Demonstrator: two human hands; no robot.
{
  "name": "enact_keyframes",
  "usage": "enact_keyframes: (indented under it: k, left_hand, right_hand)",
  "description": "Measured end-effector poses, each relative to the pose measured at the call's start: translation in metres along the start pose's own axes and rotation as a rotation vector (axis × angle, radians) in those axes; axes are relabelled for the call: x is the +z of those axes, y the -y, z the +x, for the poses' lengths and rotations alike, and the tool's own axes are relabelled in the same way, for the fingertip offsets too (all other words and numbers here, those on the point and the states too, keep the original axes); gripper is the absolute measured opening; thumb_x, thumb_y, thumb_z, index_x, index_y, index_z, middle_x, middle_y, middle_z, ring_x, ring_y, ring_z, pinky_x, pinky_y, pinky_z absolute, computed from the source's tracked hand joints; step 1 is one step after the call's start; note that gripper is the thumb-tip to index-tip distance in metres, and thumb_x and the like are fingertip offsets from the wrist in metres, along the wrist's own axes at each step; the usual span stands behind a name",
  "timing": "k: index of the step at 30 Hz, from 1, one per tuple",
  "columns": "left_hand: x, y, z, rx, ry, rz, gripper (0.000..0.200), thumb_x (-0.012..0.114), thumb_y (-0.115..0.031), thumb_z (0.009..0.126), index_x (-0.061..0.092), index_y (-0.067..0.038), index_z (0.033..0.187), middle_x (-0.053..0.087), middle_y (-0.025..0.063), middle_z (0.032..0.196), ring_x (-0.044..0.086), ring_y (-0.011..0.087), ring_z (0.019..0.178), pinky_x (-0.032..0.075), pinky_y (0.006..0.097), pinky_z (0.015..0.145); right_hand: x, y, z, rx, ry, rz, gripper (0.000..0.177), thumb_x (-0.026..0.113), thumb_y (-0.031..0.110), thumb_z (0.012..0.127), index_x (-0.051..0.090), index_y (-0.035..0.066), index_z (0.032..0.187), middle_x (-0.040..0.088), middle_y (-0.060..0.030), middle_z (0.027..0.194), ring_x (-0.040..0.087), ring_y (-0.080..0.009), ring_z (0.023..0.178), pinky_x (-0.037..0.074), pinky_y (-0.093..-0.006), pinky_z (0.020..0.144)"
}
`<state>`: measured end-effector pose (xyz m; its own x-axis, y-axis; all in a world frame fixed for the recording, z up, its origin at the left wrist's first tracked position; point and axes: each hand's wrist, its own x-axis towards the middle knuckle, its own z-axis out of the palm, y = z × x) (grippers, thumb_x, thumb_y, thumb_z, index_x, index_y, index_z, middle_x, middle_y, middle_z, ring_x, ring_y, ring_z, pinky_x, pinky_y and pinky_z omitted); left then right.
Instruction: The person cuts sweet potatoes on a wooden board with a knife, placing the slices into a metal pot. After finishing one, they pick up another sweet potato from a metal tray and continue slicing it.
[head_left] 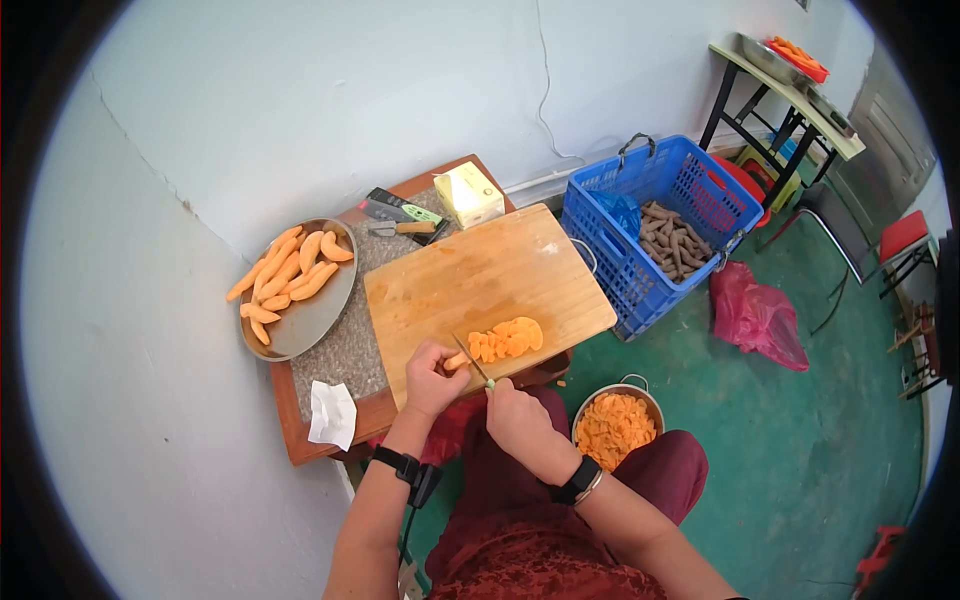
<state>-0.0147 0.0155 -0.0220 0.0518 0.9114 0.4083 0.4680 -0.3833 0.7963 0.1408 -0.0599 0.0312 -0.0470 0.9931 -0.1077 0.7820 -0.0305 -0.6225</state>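
Note:
On the wooden cutting board (470, 270), my left hand (433, 380) is closed on the short end of a peeled sweet potato (456, 361). My right hand (520, 420) grips a knife (474, 362) by its light green handle, the blade against the cut end of that piece. Just right of the blade lie orange slices (508, 340) in a row. Whole peeled sweet potatoes (285, 272) rest in a metal pan (318, 325) at the left. A pot (658, 408) of cut orange pieces stands below, beside my knee.
Behind the board are a tissue box (470, 196) and a peeler (400, 228). A blue crate (600, 255) with unpeeled roots stands right of the table, near a pink bag (757, 316). White paper (332, 414) lies at the table's front left.

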Motion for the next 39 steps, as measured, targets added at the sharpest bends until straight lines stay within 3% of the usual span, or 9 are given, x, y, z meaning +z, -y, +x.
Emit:
enact_keyframes:
  k: [4,7,13,16,19,22,28,34,39]
  left_hand:
    - [-0.001,-0.009,0.003,-0.015,0.011,0.003,0.016,0.073,-0.006,0.063,0.061,-0.002,0.073,0.051,0.0051,0.069,0.05,0.0132,0.055,0.04,0.0258,0.048]
    - [-0.002,-0.001,0.001,0.11,0.029,0.05,0.016,0.073,-0.007,0.063,0.06,-0.002,0.072,0.051,0.0052,0.068,0.051,0.0138,0.055,0.04,0.026,0.049]
    - [0.0,-0.003,0.001,0.033,-0.011,0.02,0.017,0.072,-0.008,0.064,0.06,-0.003,0.073,0.051,0.0054,0.068,0.05,0.0138,0.055,0.04,0.0256,0.049]
    - [0.001,-0.004,-0.001,0.023,-0.021,0.017,0.017,0.072,-0.007,0.065,0.06,-0.003,0.076,0.053,0.0054,0.07,0.049,0.0128,0.054,0.04,0.0249,0.049]
    - [0.001,-0.008,-0.004,-0.145,-0.024,-0.011,0.018,0.069,-0.006,0.067,0.061,-0.003,0.081,0.057,0.0085,0.074,0.053,0.0174,0.058,0.043,0.0276,0.051]
    - [0.008,-0.002,-0.004,0.104,-0.17,0.067,0.02,0.068,-0.007,0.068,0.061,-0.003,0.087,0.059,0.0112,0.077,0.057,0.0252,0.068,0.047,0.0341,0.061]
    - [0.0,-0.005,0.0,0.139,-0.125,0.276,0.023,0.065,-0.009,0.072,0.062,-0.003,0.094,0.06,0.0146,0.09,0.055,0.0335,0.087,0.045,0.0422,0.081]
    - [0.002,-0.015,-0.003,0.321,-0.14,0.513,0.035,0.064,-0.012,0.078,0.059,-0.006,0.112,0.053,0.0188,0.118,0.049,0.0378,0.108,0.041,0.0443,0.09]
    - [0.035,-0.044,-0.013,0.43,0.038,0.565,0.055,0.063,-0.029,0.084,0.048,-0.006,0.132,0.042,0.0213,0.138,0.039,0.0408,0.126,0.034,0.0518,0.099]
  right_hand:
    - [0.014,-0.005,0.011,-0.006,-0.023,0.01,0.026,0.047,0.022,0.095,0.052,-0.001,0.085,0.063,-0.0252,0.067,0.066,-0.0412,0.064,0.054,-0.0481,0.054]
    - [0.023,-0.009,0.018,-0.034,0.001,-0.037,0.024,0.048,0.02,0.094,0.053,-0.001,0.085,0.065,-0.024,0.069,0.067,-0.0388,0.065,0.055,-0.0464,0.055]
    - [0.015,-0.004,0.019,-0.004,0.045,-0.068,0.018,0.047,0.013,0.089,0.055,-0.003,0.092,0.067,-0.0239,0.075,0.069,-0.0373,0.072,0.057,-0.0458,0.063]
    - [0.012,-0.007,0.016,-0.012,0.017,-0.057,0.02,0.047,0.017,0.092,0.054,-0.002,0.091,0.066,-0.024,0.073,0.068,-0.0385,0.071,0.056,-0.0473,0.062]
    - [0.007,-0.009,0.013,-0.002,-0.004,0.0,0.024,0.048,0.021,0.094,0.053,-0.002,0.089,0.065,-0.0247,0.072,0.067,-0.04,0.07,0.055,-0.0492,0.061]
    - [0.008,-0.019,0.011,-0.01,-0.076,0.082,0.028,0.049,0.024,0.095,0.053,-0.002,0.088,0.064,-0.0259,0.07,0.066,-0.0421,0.068,0.054,-0.0507,0.06]
    - [0.0,-0.035,0.006,-0.007,-0.184,0.243,0.03,0.046,0.025,0.097,0.053,-0.003,0.087,0.062,-0.0287,0.072,0.063,-0.0454,0.071,0.051,-0.0531,0.062]
    - [-0.024,-0.054,-0.007,0.009,-0.325,0.476,0.032,0.046,0.025,0.098,0.057,-0.003,0.087,0.064,-0.0245,0.081,0.063,-0.0415,0.079,0.05,-0.0466,0.068]
    - [-0.036,-0.089,-0.032,0.145,-0.331,0.541,0.032,0.045,0.027,0.099,0.057,0.0,0.087,0.062,-0.0181,0.075,0.063,-0.0335,0.071,0.048,-0.0408,0.063]
